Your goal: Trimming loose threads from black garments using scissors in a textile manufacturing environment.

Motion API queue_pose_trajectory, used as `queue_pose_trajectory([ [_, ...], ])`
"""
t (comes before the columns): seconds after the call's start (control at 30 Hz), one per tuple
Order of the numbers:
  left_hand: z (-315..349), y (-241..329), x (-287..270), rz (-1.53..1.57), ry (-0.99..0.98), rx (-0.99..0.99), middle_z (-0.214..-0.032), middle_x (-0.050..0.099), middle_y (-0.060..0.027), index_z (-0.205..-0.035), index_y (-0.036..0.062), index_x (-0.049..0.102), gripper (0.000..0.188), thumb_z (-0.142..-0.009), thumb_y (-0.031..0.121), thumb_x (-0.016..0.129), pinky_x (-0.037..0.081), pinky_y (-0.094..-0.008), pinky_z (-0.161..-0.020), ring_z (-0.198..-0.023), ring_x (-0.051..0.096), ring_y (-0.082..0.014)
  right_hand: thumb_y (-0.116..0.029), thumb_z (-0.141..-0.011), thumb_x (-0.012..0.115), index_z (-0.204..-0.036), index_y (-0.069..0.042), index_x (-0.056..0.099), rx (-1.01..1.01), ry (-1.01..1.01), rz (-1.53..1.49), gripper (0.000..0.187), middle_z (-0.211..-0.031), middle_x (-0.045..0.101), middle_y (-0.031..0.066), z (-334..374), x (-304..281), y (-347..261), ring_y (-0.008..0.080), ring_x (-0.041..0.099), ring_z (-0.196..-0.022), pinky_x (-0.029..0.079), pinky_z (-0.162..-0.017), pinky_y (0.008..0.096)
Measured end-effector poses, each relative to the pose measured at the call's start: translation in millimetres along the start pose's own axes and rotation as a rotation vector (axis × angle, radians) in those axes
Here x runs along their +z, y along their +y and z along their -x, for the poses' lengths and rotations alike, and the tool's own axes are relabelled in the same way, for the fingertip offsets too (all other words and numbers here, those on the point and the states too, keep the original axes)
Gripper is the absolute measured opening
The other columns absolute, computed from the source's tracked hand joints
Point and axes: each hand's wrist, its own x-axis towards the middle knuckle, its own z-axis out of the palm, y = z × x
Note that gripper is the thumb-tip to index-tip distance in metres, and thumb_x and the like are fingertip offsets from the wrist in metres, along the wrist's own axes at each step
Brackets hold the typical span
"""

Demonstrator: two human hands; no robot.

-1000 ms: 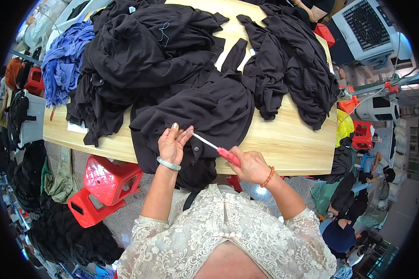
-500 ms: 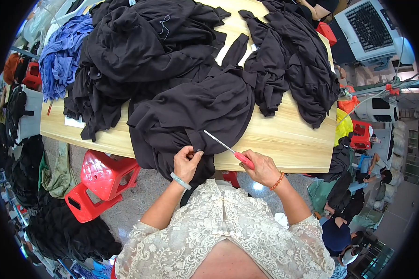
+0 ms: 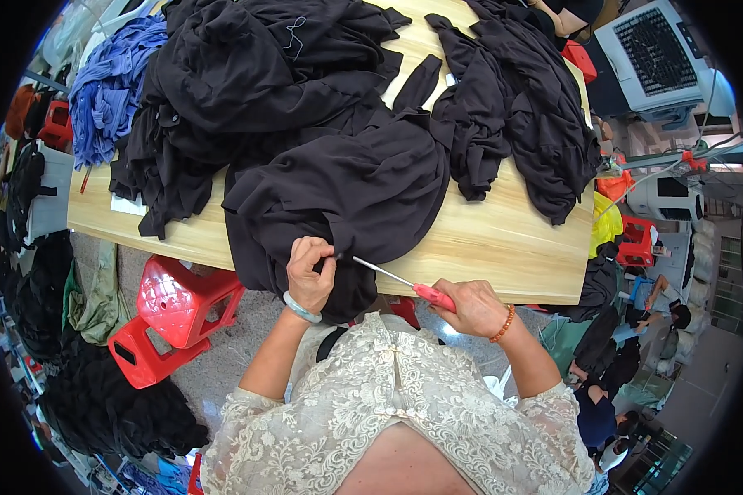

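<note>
A black garment [image 3: 347, 186] lies bunched at the front of the table, its lower part hanging over the edge. My left hand [image 3: 309, 276] is closed in a pinch on a small dark part of this garment; the exact spot is hidden by the fingers. In my right hand [image 3: 475, 309] is a tool with a red handle [image 3: 434, 297] and a long thin metal shaft, much like a screwdriver. The shaft points left, with its tip close to the left hand's fingertips. I cannot tell whether the tip touches the cloth.
A large heap of black garments [image 3: 264, 74] covers the table's left and middle. More black garments [image 3: 541, 115] lie at its right. Blue clothing [image 3: 111, 87] is piled at the far left. Red stools [image 3: 177, 301] stand on the floor left of me, beside a dark cloth heap [image 3: 120, 404].
The tool's tip has dropped toward me, and the shaft lies flatter. My right hand has shifted slightly right and nearer. My left hand has moved a little left and farther from me, still pinching.
</note>
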Motion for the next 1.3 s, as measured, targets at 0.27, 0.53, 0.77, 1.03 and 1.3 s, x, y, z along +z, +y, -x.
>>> queue_pose_trajectory([
  [0.27, -2.9, 7.5, 2.9, 0.004, -0.039, 0.011, -0.078, 0.058, -0.01, -0.079, -0.0002, 0.058, 0.017, -0.066, -0.009, 0.062, 0.044, -0.0335, -0.067, -0.074, 0.054, -0.0268, -0.032, -0.084, 0.063, -0.098, -0.009, 0.057, -0.016, 0.004, 0.021, 0.028, -0.066, 0.062, 0.0175, -3.4, 1.3, -2.6, 0.0376, 0.062, -0.067, 0.047, -0.061, 0.0459],
  [0.53, -23.6, 36.2, -23.2, 0.32, -0.098, -0.105, -0.087, 0.063, -0.0099, -0.094, -0.0006, 0.054, 0.018, -0.079, -0.008, 0.059, 0.048, -0.0243, -0.073, -0.079, 0.062, -0.0164, -0.027, -0.085, 0.062, -0.102, -0.008, 0.056, 0.106, -0.095, -0.028, 0.027, -0.084, 0.065, 0.0191, -16.8, 13.6, 13.9, 0.0392, 0.063, -0.081, 0.049, -0.071, 0.0462],
  [0.77, -87.9, 101.6, -76.8, 0.564, -0.175, 0.266, -0.089, 0.063, -0.0114, -0.095, 0.0003, 0.055, 0.023, -0.077, -0.014, 0.059, 0.048, -0.0271, -0.073, -0.08, 0.063, -0.0222, -0.017, -0.08, 0.064, -0.112, -0.005, 0.055, 0.035, 0.085, -0.154, 0.036, -0.093, 0.063, 0.025, -92.8, 10.6, 29.3, 0.042, 0.061, -0.088, 0.049, -0.077, 0.0468],
  [1.03, -168.6, 92.7, -154.3, 0.537, 0.177, 0.264, -0.097, 0.061, -0.0075, -0.095, 0.0021, 0.053, 0.015, -0.085, -0.002, 0.064, 0.044, -0.0204, -0.077, -0.083, 0.054, -0.007, -0.007, -0.081, 0.06, -0.111, 0.0, 0.049, -0.018, 0.759, 0.263, 0.033, -0.109, 0.052, 0.0247, -154.9, -153.6, -4.5, 0.0438, 0.058, -0.087, 0.049, -0.073, 0.0499],
  [1.3, -257.4, 23.3, -217.9, 0.296, 0.504, 0.289, -0.094, 0.062, -0.0025, -0.097, 0.001, 0.058, 0.009, -0.089, 0.004, 0.062, 0.042, -0.0189, -0.081, -0.085, 0.054, -0.0065, -0.009, -0.081, 0.062, -0.124, -0.012, 0.051, -0.269, 1.055, 0.44, 0.044, -0.135, 0.044, 0.0195, -261.1, -226.9, -94.8, 0.0402, 0.056, -0.102, 0.05, -0.085, 0.0433],
])
